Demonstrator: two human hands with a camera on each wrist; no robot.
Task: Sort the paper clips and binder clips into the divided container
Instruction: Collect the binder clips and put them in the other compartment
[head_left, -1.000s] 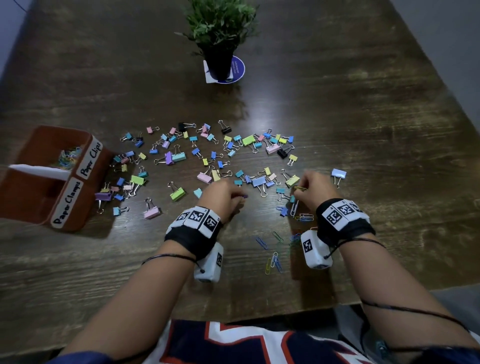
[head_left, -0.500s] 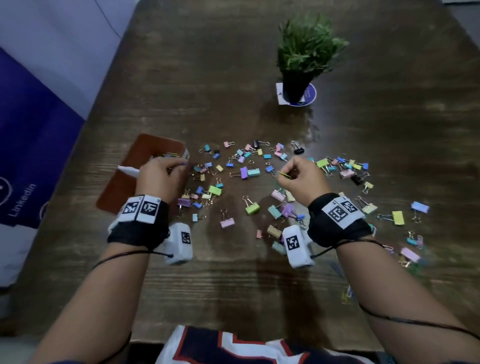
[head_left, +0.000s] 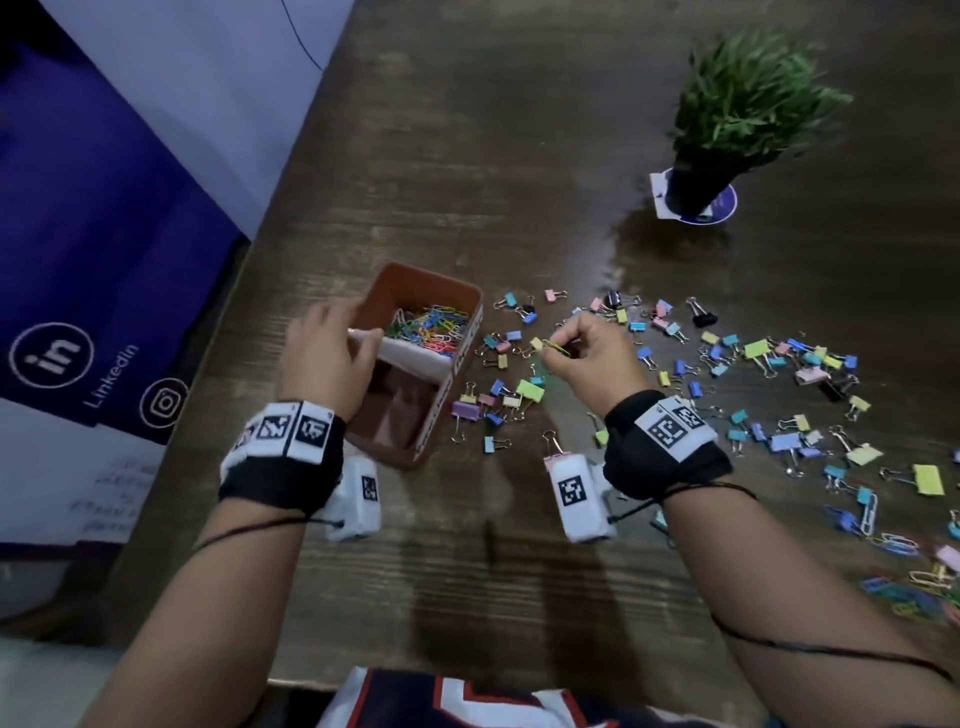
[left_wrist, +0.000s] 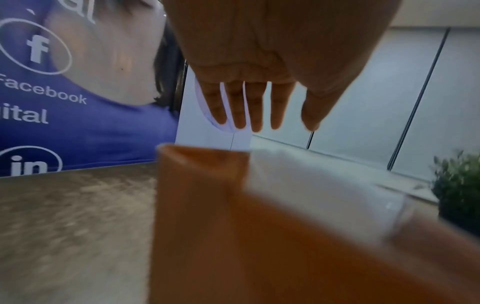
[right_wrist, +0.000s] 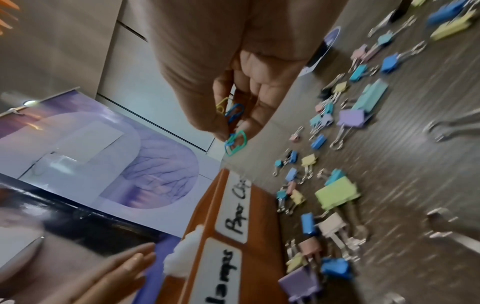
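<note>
A brown divided container (head_left: 470, 312) stands at the table's left, split by a white divider (head_left: 415, 358). Its far compartment, labelled "Paper Clips" (right_wrist: 233, 205), holds several coloured paper clips (head_left: 431, 327). My left hand (head_left: 337, 338) is over the container's left rim with straight fingers (left_wrist: 257, 107) and holds nothing. I cannot tell whether it touches the rim. Just right of the container, above the table, my right hand (head_left: 558, 351) pinches a few paper clips (right_wrist: 235, 123), yellow, blue and green. Pastel binder clips (head_left: 753, 353) lie scattered to the right.
A potted plant (head_left: 737, 119) stands at the back right. Loose paper clips (head_left: 893, 545) lie near the right front. A blue banner (head_left: 104, 260) hangs past the table's left edge. The near compartment (head_left: 400, 410) bears a "Clamps" label (right_wrist: 223, 273).
My left hand went to the container and now has straight fingers over its left rim. My right hand carried the pinched paper clips left, close to the container. The view swung left.
</note>
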